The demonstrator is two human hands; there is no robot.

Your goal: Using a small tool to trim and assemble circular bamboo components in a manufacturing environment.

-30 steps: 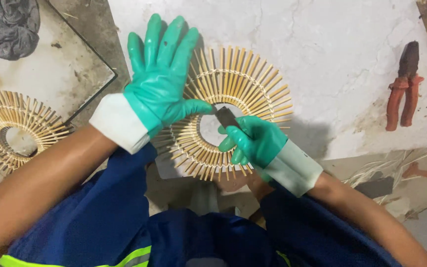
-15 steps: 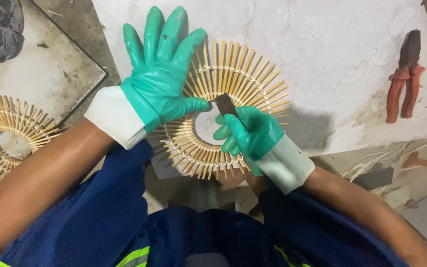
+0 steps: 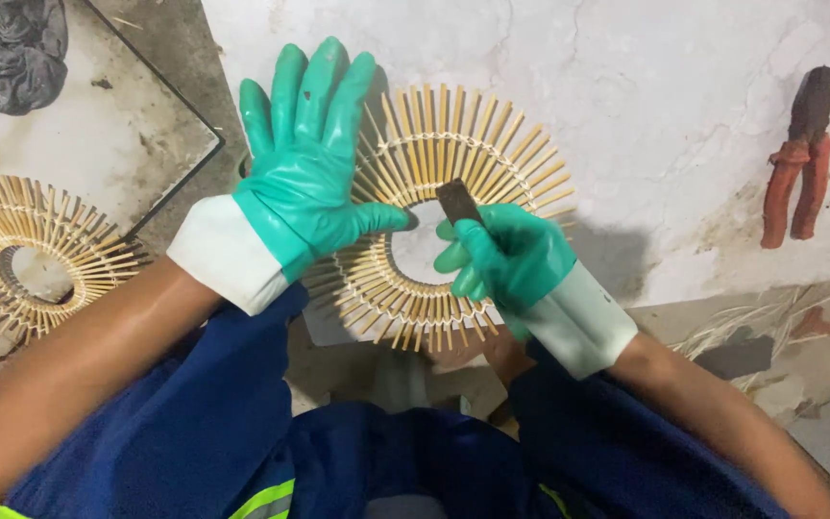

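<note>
A round sunburst ring of bamboo sticks [image 3: 477, 139] lies on the white stone slab [image 3: 646, 86] in front of me. My left hand [image 3: 305, 163], in a green glove, rests flat on the ring's left side with fingers spread and thumb at the inner hole. My right hand [image 3: 506, 255], also gloved green, grips a small dark flat blade [image 3: 456, 200] whose tip sits at the ring's inner edge.
A second bamboo ring [image 3: 36, 255] lies at the left on a stained white tile [image 3: 98, 125]. Orange-handled pliers [image 3: 801, 159] lie at the right on the slab. A grey cloth [image 3: 7, 48] is bunched at top left. Loose fibres [image 3: 761, 322] lie by the slab's edge.
The view has shifted slightly; both hands stay on the ring, the right hand and blade nudged a little along the inner edge.
</note>
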